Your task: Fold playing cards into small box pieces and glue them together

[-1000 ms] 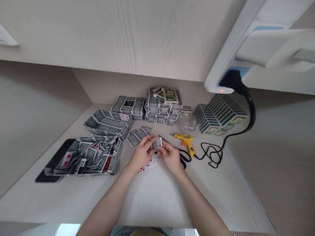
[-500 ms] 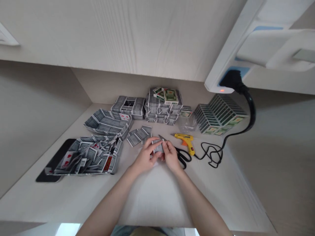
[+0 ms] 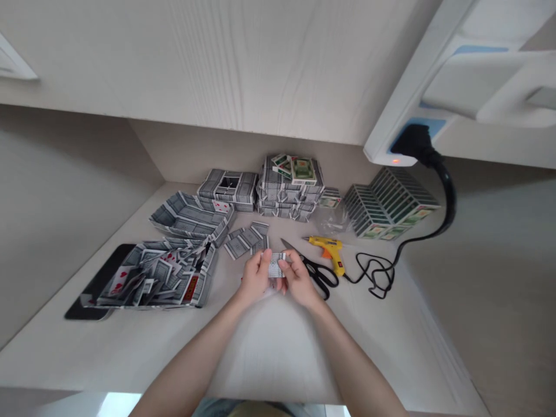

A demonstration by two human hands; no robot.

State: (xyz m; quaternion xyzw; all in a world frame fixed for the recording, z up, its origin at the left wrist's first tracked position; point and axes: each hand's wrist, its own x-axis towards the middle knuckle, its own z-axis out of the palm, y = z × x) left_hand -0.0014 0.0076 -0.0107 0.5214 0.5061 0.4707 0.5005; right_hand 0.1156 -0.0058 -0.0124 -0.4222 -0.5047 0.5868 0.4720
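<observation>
A grey-and-white patterned playing card point(image 3: 276, 265) is held up between my two hands, its back facing me. My left hand point(image 3: 255, 274) is closed on its left edge, thumb on top. From the other side my right hand point(image 3: 299, 281) pinches the right edge, with its fingers partly hidden beneath. Black-handled scissors point(image 3: 320, 275) lie just right of my right hand, blades pointing up and left. Several loose playing cards point(image 3: 244, 239) are spread on the table beyond my left hand. Past the scissors rests a yellow glue gun point(image 3: 330, 249).
At left, a box made of cards point(image 3: 207, 289) full of card pieces overlaps a black tablet-like slab point(image 3: 87, 314). Behind it sits a card tray point(image 3: 182, 217). Card boxes point(image 3: 286, 194) and stacked card packs point(image 3: 382, 205) line the back. A black cord point(image 3: 449, 200) hangs from the power strip point(image 3: 377, 145).
My hands have drawn slightly lower and apart. The card between them now shows flatter and more fully, and more of the scissors is uncovered.
</observation>
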